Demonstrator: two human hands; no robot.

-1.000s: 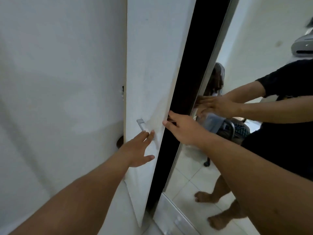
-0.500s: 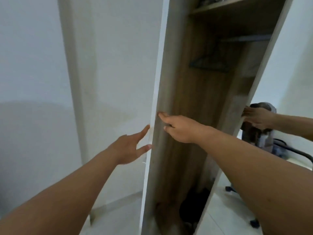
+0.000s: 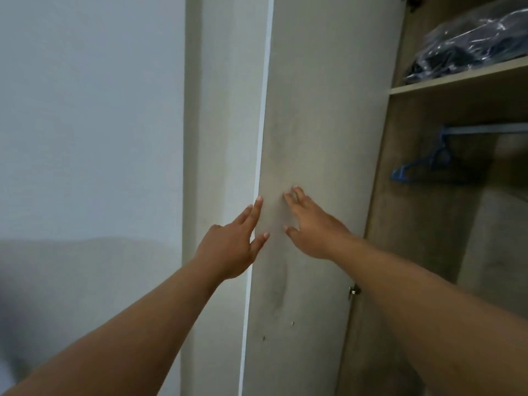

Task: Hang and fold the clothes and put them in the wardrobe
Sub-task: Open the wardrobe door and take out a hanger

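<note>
Both forearms reach up from the bottom of the view toward the open wardrobe door (image 3: 314, 138). The left hand (image 3: 231, 247) sits at the door's free edge, fingers straight and spread, the fingertips lying along the white edge strip (image 3: 258, 181) and the thumb laid on the door's inner face; nothing is clasped in it. The right hand (image 3: 311, 224) is flat on that same inner face just beside the left, fingers stretched out and slightly splayed, pressing rather than gripping. Lower on the panel sit two small screw holes, and a metal hinge (image 3: 353, 291) shows at the door's right edge.

Beyond the door the wardrobe (image 3: 428, 224) stands open, well apart from both hands. A blue hanger (image 3: 420, 164) hangs from the rail (image 3: 485, 128) under a shelf (image 3: 457, 78). On that shelf lies dark clothing in a clear plastic bag (image 3: 471, 41). To the left rises a plain white wall (image 3: 85, 110). No writing or label can be read anywhere.
</note>
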